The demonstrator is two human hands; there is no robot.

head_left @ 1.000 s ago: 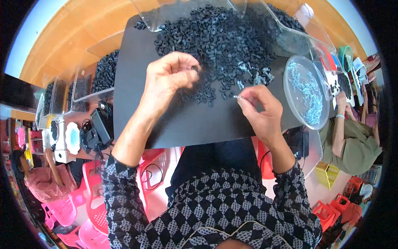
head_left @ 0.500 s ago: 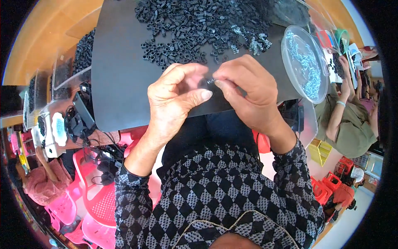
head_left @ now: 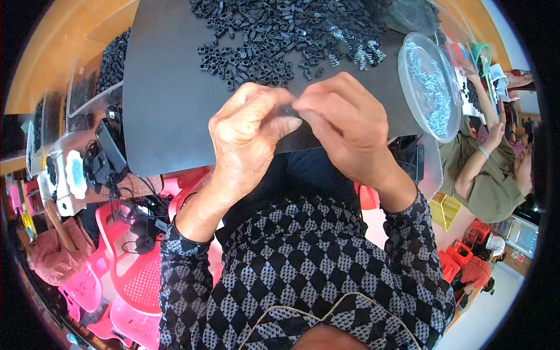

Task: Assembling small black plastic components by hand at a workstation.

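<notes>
My left hand (head_left: pixel 245 137) and my right hand (head_left: pixel 344 125) meet fingertip to fingertip over the near edge of a black mat (head_left: pixel 169 99). Both pinch a small part (head_left: pixel 288 112) between them; it is mostly hidden by the fingers. Just beyond the hands, a heap of small black plastic parts (head_left: pixel 274 35) covers the far part of the mat. A few small metal springs (head_left: pixel 356 49) lie at the heap's right side. To the right stands a clear round tub (head_left: pixel 431 87) with several small silvery parts inside.
Clear trays of black parts (head_left: pixel 105 64) sit left of the mat on the wooden table (head_left: pixel 52 52). Pink plastic chairs (head_left: pixel 128 274) stand at lower left. Another person in a green top (head_left: pixel 484 175) sits at the right. A yellow crate (head_left: pixel 444 211) lies on the floor.
My hands have come back from the heap toward my body and joined at the mat's near edge. The view has tilted down, so the heap sits higher in the picture.
</notes>
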